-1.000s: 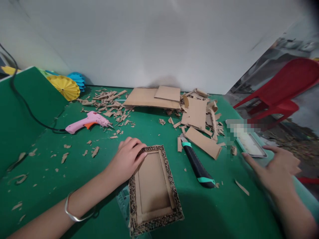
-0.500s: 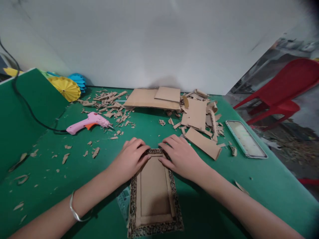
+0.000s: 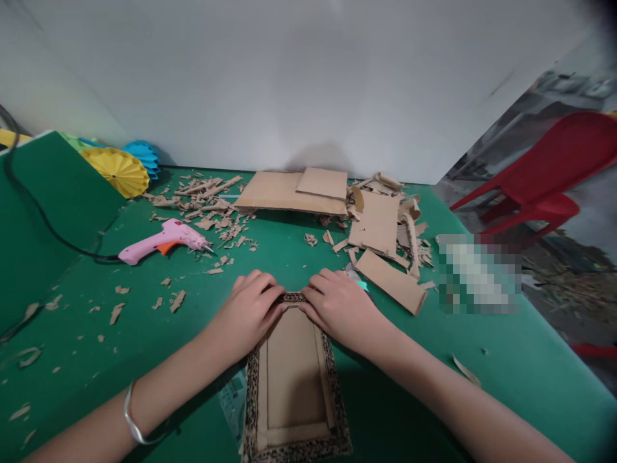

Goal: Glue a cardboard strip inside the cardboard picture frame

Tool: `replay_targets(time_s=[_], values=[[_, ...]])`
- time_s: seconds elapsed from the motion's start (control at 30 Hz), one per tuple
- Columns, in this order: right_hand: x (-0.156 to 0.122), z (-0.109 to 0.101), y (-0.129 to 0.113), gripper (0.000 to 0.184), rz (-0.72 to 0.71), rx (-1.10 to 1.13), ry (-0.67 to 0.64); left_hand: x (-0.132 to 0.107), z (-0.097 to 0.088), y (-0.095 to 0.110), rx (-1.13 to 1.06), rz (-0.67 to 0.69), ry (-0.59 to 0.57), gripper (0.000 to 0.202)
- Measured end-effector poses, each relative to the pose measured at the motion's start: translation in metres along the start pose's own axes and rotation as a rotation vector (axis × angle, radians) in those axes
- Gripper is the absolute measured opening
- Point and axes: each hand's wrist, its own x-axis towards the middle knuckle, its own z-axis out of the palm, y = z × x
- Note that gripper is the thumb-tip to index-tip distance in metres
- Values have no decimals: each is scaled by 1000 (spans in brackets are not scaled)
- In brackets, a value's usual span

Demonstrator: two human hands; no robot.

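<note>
A rectangular cardboard tray with a raised rim of corrugated edges lies flat on the green table in front of me. My left hand grips its far left corner, fingers over the outside and thumb on the inner side. At the far right corner, my right hand holds the rim the same way, thumb inside. A short stretch of the far rim shows between the two hands. Under the tray's left side a thin printed sheet sticks out. A turquoise-ended object is partly hidden behind my right hand.
A pink glue gun with a black cord lies at the left. Cardboard scraps litter the table. Flat cardboard pieces are stacked at the back, beside a white wall. A red chair stands beyond the right edge.
My hands have moved slightly closer together along the far rim, both still holding the tray. The whole view has shifted a little.
</note>
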Motion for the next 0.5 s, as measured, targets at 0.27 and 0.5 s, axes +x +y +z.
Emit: replay_targets(time_s=[0.27, 0.5], values=[[1, -7, 4, 23, 75, 136, -61, 2, -2, 0, -43, -35, -6, 18], [0, -1, 3, 22, 92, 146, -26, 4, -3, 2, -50, -57, -19, 18]])
